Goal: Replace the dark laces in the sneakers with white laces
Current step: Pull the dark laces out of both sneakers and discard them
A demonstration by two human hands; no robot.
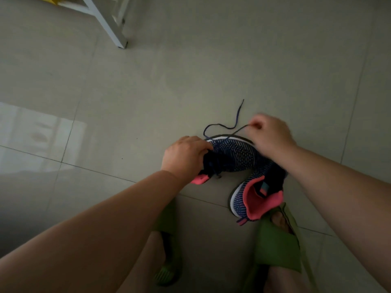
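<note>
The navy knit sneaker (234, 155) lies crosswise, toe right, pink-lined; left hand (186, 157) grips its collar, right hand (270, 134) pinches the dark lace (230, 124).

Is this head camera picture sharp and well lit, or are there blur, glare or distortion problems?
Head view: the light is dim and greyish; the right hand, pinching the dark lace, is smeared by motion blur; the left hand on the sneaker is sharper; a pale window-like reflection glares on the floor tiles at left; wide-angle distortion bends the tile joints and stretches the forearms.
</note>
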